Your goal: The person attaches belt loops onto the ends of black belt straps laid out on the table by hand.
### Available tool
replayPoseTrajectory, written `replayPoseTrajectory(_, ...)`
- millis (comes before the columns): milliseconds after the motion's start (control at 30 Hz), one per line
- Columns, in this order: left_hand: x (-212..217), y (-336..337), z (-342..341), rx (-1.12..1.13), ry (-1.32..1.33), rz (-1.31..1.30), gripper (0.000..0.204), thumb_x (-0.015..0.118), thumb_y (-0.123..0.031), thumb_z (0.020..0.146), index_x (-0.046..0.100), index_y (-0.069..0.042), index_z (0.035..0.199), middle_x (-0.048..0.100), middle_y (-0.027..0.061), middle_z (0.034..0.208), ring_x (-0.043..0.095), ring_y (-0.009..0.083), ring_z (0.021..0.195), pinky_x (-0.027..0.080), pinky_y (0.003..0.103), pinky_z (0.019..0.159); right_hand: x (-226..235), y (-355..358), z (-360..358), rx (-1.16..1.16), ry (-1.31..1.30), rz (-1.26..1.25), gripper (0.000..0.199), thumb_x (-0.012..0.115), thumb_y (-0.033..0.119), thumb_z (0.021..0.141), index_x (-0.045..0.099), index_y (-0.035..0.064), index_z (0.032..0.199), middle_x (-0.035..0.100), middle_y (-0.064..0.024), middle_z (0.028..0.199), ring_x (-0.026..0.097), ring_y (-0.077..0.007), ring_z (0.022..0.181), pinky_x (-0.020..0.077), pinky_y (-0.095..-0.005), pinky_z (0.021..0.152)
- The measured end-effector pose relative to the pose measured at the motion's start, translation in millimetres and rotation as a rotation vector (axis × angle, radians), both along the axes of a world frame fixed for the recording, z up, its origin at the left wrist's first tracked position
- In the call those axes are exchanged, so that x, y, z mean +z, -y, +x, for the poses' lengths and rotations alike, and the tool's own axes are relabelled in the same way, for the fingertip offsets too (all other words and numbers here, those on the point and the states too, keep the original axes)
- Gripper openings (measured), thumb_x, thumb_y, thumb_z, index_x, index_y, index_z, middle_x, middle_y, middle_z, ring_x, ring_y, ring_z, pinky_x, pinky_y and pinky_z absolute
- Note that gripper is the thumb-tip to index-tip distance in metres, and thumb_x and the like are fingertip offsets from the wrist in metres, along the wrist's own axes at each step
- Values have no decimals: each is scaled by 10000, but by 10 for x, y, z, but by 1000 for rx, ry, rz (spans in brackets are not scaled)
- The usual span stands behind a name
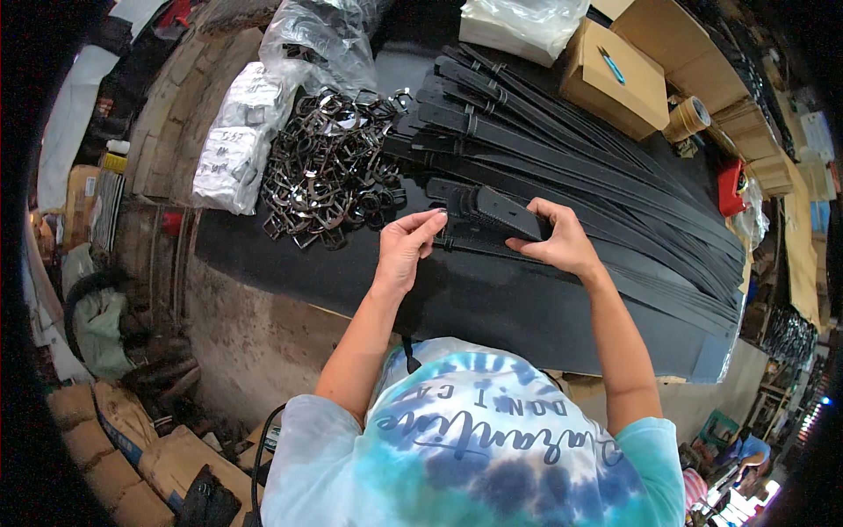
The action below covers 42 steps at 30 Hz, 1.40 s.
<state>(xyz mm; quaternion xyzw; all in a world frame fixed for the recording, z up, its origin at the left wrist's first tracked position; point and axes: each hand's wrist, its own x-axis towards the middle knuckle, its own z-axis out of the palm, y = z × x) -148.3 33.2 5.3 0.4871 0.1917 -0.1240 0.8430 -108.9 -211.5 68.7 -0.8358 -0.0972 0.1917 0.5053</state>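
Note:
My right hand [566, 239] grips a black belt strap [505, 211], thumb below and fingers above; the strap's end is bent over in a loop. Just left of it, my left hand [406, 250] is closed in a pinch near the strap's end. What sits between its fingertips is too small to make out. Beyond my hands, many black belt straps [562, 149] lie fanned out across the dark tabletop [351, 285]. A heap of dark metal belt buckles [329, 167] is to the left of my left hand.
White wrapped packets [233, 162] stand left of the buckles, with a clear plastic bag [320, 44] behind. At the back right are a cardboard box [615, 75] with a blue pen-like tool [611, 65] on it, a tape roll [689, 116] and a red object [731, 186].

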Motion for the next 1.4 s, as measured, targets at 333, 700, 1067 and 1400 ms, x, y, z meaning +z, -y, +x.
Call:
replayPoseTrajectory(333, -64, 551, -295, -270, -187, -139, 463, 613, -459, 862, 599, -18, 1002, 559, 21, 831, 512, 92, 693, 395, 230, 578, -226, 17, -75, -16, 13, 55, 270, 802, 85, 647, 589, 34, 805, 570, 29, 715, 502, -49, 698, 411, -221, 632)
replayPoseTrajectory(700, -62, 58, -335, -192, -145, -855, 418, 363, -197, 1000, 368, 80, 1313, 471, 243, 1247, 409, 351, 1263, 372, 414, 1077, -218, 145, -18, -50, -36, 158, 400, 835, 167, 630, 665, -21, 939, 666, -46, 872, 587, -110, 839, 457, -259, 785)
replayPoseTrajectory(1067, -131, 49, -144, -60, -105, -620, 334, 595, -241, 895, 538, -68, 1175, 626, 67, 1034, 613, 161, 924, 559, 262, 802, -297, 197, -68, -90, -78, 194, 433, 835, 201, 658, 667, -17, 991, 666, -43, 955, 579, -132, 913, 425, -284, 866)
replayPoseTrajectory(1400, -209, 10, -54, 131, -119, -574, 283, 622, -71, 870, 572, -84, 1149, 628, 31, 1011, 595, 131, 969, 488, 325, 954, -168, 44, -127, -93, 35, 105, 251, 786, 108, 688, 630, 22, 865, 641, 5, 801, 556, -76, 762, 445, -241, 731)
